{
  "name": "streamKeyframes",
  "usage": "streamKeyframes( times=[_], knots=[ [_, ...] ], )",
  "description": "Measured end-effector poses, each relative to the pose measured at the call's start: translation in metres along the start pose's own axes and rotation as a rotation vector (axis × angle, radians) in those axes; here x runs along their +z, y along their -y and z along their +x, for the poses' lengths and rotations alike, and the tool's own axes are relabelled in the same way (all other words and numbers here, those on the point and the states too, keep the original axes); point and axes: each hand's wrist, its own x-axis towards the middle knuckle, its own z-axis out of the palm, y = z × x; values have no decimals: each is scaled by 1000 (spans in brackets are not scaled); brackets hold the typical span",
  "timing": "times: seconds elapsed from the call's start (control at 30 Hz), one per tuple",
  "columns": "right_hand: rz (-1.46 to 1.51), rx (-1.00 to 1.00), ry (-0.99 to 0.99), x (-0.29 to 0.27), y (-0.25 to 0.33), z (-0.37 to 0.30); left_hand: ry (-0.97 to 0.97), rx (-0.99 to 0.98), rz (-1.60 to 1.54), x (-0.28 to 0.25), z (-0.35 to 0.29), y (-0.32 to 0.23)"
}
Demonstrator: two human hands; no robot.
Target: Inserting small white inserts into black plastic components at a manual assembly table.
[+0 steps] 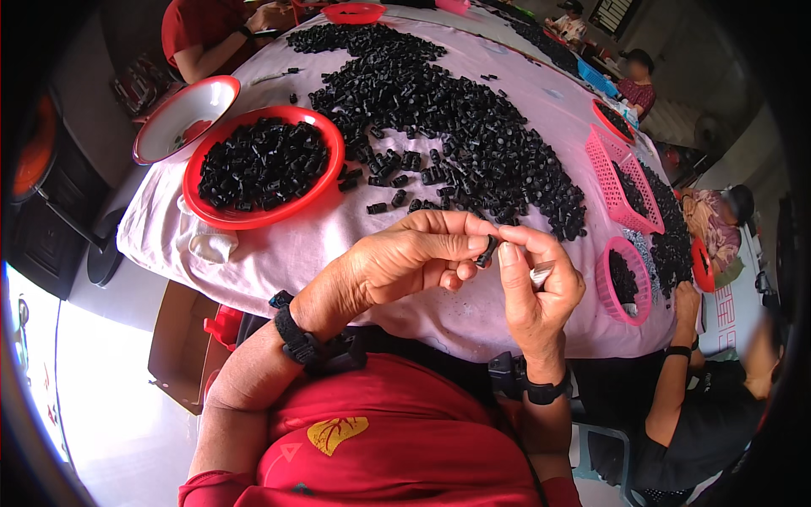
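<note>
A small black cylindrical part (487, 252) is pinched between the thumb and index finger of my left hand (414, 258), above the near edge of the table. The fingertips of my right hand (541, 291) meet those of my left just beside the part. Tucked in the curled fingers of my right hand is a small pale, shiny piece (541, 273); its exact kind is unclear. A large pile of similar black parts (397, 97) spreads over the cloth beyond my hands, with a few loose ones lying closer.
A red basin (336, 173) full of black parts stands at the left, against a white bowl (139, 150). Pink baskets (649, 283) hold more parts at the right. The pink cloth (279, 253) drapes over the table edge. A co-worker's arm (667, 389) is close at my right.
</note>
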Motion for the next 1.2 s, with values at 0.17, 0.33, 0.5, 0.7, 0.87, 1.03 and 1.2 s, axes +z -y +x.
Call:
streamKeyframes(
  times=[0.17,0.33,0.5,0.7,0.87,1.03,1.2],
  knots=[
    [-43,16,0,-2,3,0,-28,43,-38,-2,1,0],
    [-75,43,90,-2,9,1,-35,81,-52,-4,1,1],
    [-78,9,87,2,6,0,-43,80,-31,-1,1,0],
    [-46,42,50,3,8,1,-45,67,-3,0,1,-1],
    [-70,73,135,-1,10,2,-38,76,-9,-2,1,1],
    [-99,13,164,-1,8,1,-46,75,-1,-1,2,1],
    [-91,37,167,1,7,1,-47,72,3,-2,2,2]
  ],
)
